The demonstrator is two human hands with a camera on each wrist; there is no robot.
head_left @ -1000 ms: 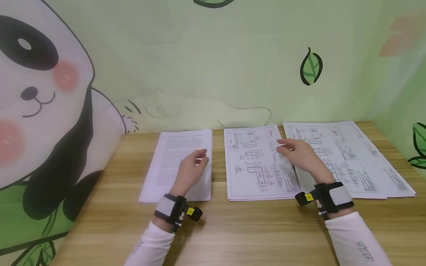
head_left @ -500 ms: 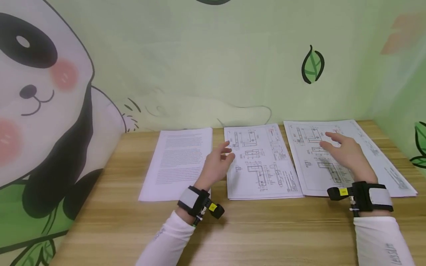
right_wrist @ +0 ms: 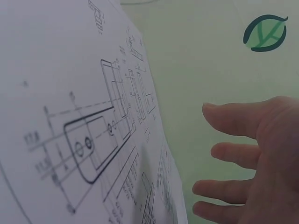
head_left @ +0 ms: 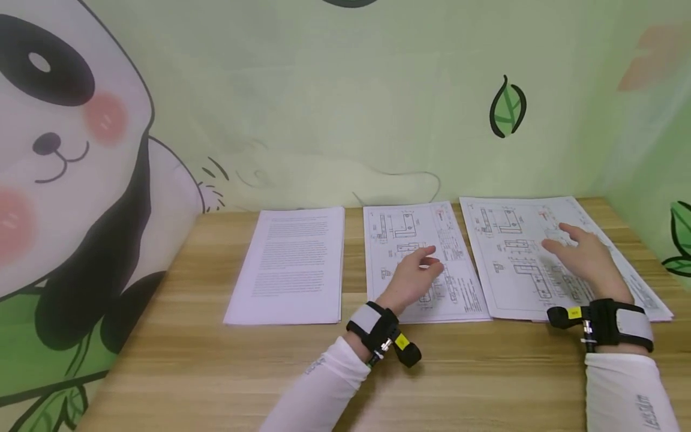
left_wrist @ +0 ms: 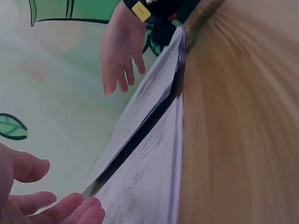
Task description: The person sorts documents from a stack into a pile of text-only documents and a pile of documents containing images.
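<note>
Three stacks of paper lie side by side on the wooden table. Over the middle stack, a technical drawing (head_left: pixel 388 300), hovers my left hand (head_left: pixel 412 279), its fingers loosely bent and holding nothing. My right hand (head_left: pixel 588 258) is above the right stack of drawings (head_left: pixel 502 294), fingers spread and nothing in them. The left stack (head_left: pixel 291 270) carries printed lines of text. In the left wrist view the left fingers (left_wrist: pixel 70 207) are apart from the sheets, and the other hand (left_wrist: pixel 122 49) hangs above the far stack. The right wrist view has the drawing (right_wrist: pixel 88 140) beside the right fingers (right_wrist: pixel 224 189).
The wooden table (head_left: pixel 216 372) runs back to a green wall cloth (head_left: pixel 324 120) printed with a panda (head_left: pixel 48 150) and leaves. Under the right stack, further sheets fan out to the right. Narrow strips of wood separate the stacks.
My left hand has moved right, from over the text stack to over the middle drawing. My right hand has moved right, from the middle stack's edge to over the right stack.
</note>
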